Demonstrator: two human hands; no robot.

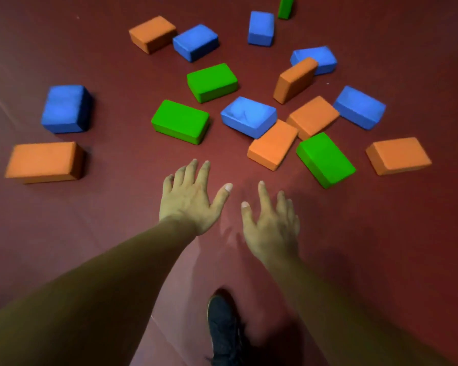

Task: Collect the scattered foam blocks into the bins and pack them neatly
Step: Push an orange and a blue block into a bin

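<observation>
**Sixteen foam blocks scattered, both hands spread and empty**

Sixteen foam blocks are counted on the dark red floor (90, 233): six orange, six blue and four green. Three of the green ones are laid flat, while the upright green block (286, 7) is stood on end at the far edge and cut off by the frame. The tilted orange block (295, 79) is propped against the far blue block (315, 58).

The left hand (188, 199) and the right hand (273, 225) are held out side by side over the floor, on the near side of the cluster. The near green block (180, 121) is found just beyond the left fingertips, apart from them. The low orange block (273, 143) and the right green block (325, 159), just beside one another, are placed beyond the right hand.

Both hands are opened wide with the fingers spread. Nothing is held and no block is touched. One dark shoe (222, 328) is seen between the forearms.
</observation>
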